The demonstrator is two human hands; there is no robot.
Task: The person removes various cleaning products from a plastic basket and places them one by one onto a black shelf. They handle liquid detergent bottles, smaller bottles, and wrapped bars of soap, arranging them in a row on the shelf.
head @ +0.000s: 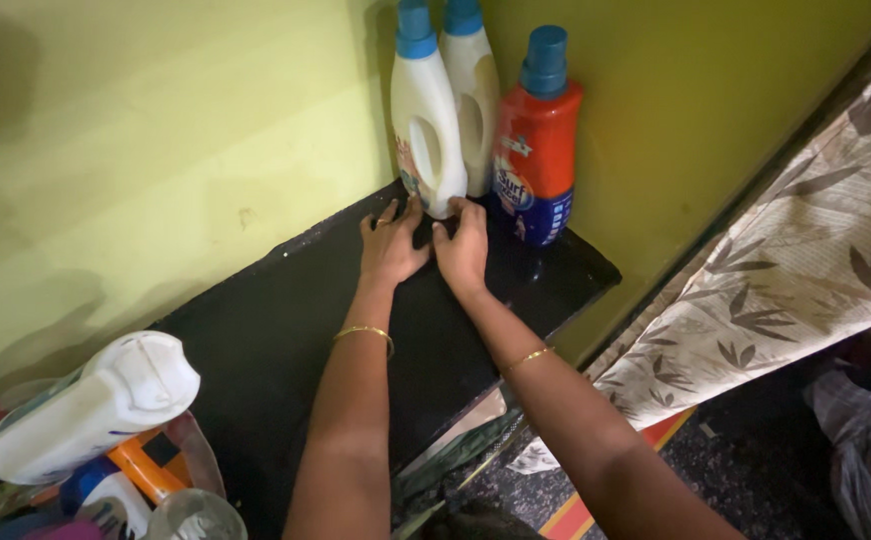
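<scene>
Three bottles stand in the wall corner at the far end of our black shelf (286, 320), whose near part is bare. Our left hand (391, 243) and right hand (463, 247), fingers spread, touch the base of the front white bottle (426, 120), upright with a blue cap.

Plastic bottles on a shiny black shelf

The white bottle (426, 125) and the red bottle (536, 140) look like smooth, shiny plastic with blue caps. The black shelf (286, 320) is hard and a bit glossy. The green wall (156, 150) is painted and matt. The leaf-print curtain (796, 270) is soft cloth. Both wrists wear shiny gold metal bangles (364, 332).
</scene>
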